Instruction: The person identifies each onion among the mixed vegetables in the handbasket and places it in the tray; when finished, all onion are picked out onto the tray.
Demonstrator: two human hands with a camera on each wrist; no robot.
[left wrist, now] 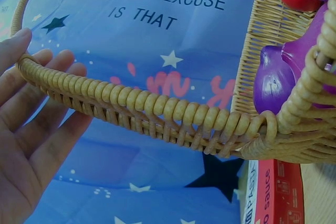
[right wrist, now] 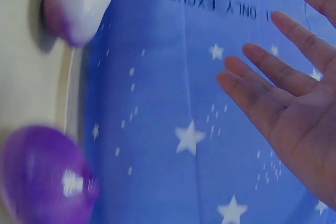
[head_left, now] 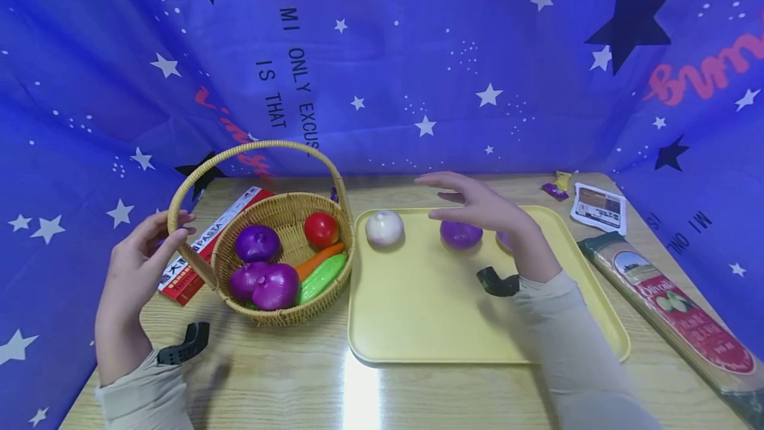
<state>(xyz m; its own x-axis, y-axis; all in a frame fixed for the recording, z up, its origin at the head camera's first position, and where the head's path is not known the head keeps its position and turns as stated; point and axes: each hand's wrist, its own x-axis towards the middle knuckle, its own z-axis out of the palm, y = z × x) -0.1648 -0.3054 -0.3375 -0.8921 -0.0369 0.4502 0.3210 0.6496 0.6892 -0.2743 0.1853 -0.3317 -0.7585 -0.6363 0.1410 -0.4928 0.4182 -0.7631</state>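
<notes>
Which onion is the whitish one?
The leftmost onion on the tray, nearest the basket. It alone looks mostly white; the next onion on the tray and those in the basket are purple.

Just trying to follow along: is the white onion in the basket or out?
Out. The head view shows the white onion on the yellow tray, beside the wicker basket.

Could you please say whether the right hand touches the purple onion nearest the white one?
Apart: the right wrist view shows blue backdrop between the right hand and the purple onion.
</notes>
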